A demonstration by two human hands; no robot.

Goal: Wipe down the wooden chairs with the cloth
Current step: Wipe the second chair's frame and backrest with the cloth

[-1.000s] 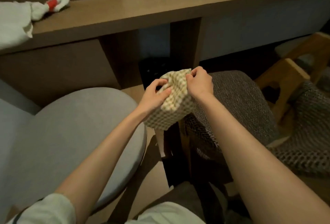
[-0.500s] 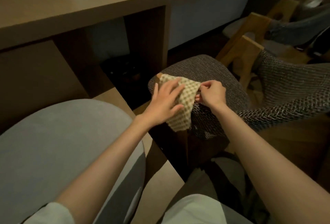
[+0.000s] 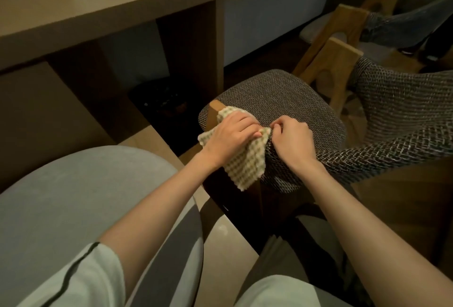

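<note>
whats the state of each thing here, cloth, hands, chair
cloth: draped over the chair's wooden frame, held by both hands
left hand: on top of the cloth, fingers curled over it
right hand: pinches the cloth's edge
wooden chair: upright, frame corner partly under the cloth

no text, label, brand or number can be read anywhere: the checked cloth, the woven chair cushion and the surface bear none.
</note>
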